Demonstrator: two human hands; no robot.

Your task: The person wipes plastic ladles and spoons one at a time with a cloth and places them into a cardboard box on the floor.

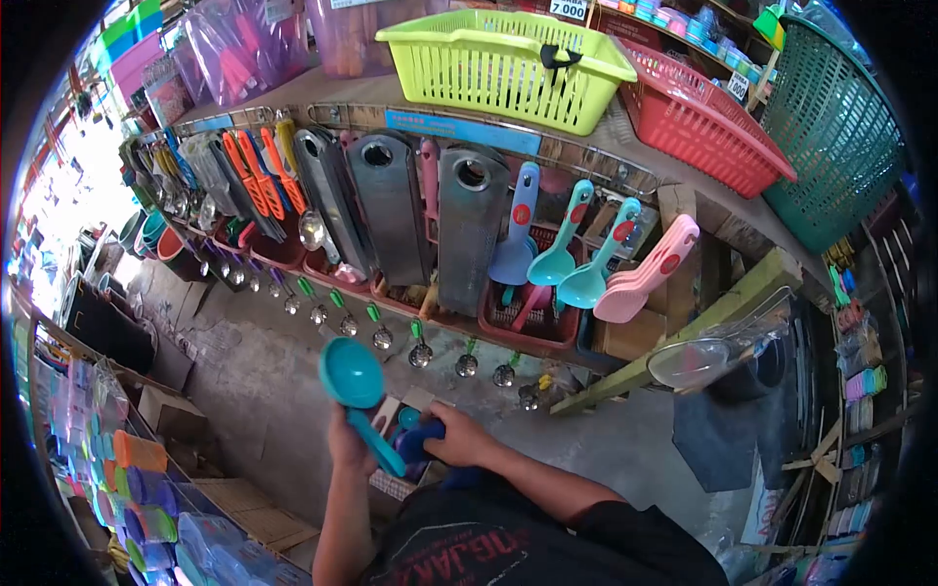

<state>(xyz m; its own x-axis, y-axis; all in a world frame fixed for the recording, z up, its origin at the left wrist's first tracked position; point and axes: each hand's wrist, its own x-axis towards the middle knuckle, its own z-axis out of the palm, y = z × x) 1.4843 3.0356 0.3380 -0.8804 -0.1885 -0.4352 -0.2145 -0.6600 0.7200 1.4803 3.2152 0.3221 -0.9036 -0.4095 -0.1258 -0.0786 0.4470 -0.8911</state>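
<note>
Shop interior, grey concrete floor. Nearest: left hand partly curled, gripping a teal ladle near the handle's upper end, bowl beyond the fingers. Right hand mostly closed on a dark blue item, type unclear, just beside the ladle's handle. Farther: small metal ladles hanging in a row; behind, a rail of pastel scoops. Above these, a lime basket on a shelf.

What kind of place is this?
Looks like a housewares shop or stall: ladles hang in rows by color, a yellow-green basket sits on a shelf, and price tags show above.
</note>
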